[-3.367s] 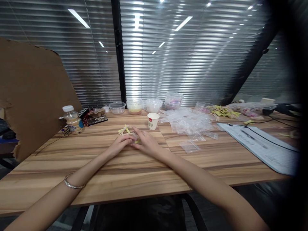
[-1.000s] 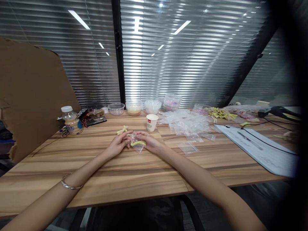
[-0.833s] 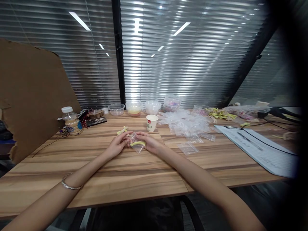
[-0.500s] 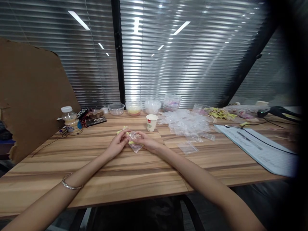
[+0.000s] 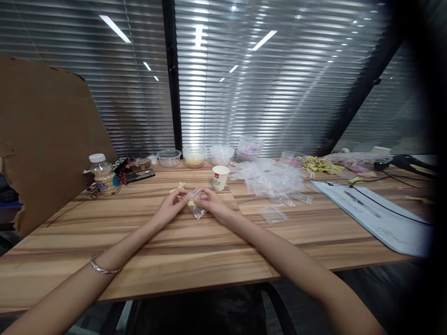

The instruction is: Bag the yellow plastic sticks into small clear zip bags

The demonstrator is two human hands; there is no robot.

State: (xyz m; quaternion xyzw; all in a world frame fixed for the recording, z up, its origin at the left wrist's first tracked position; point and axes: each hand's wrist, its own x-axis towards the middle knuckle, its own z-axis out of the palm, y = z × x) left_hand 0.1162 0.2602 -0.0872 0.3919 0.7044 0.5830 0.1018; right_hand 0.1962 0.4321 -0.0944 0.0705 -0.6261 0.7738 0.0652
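Between my hands is a small clear plastic bag [image 5: 197,211] with something yellow inside or against it. My left hand [image 5: 172,203] pinches the bag's left side near its top. My right hand [image 5: 212,203] closes its fingers on the right side of the same bag. Just behind my left fingertips lies a small pale yellow piece [image 5: 179,186] on the table. A white paper cup [image 5: 220,178] with a red label stands upright a little beyond my right hand.
Clear bags [image 5: 275,179] lie heaped right of the cup, with one flat bag [image 5: 273,215] nearer me. Several plastic tubs [image 5: 194,157] line the window side. A bottle [image 5: 104,176] stands left; yellow pieces [image 5: 319,164] and a clipboard [image 5: 373,214] are at right.
The long yellow piece that stuck out across the bag now shows only as a small yellow patch between my fingers. My hands have barely shifted.
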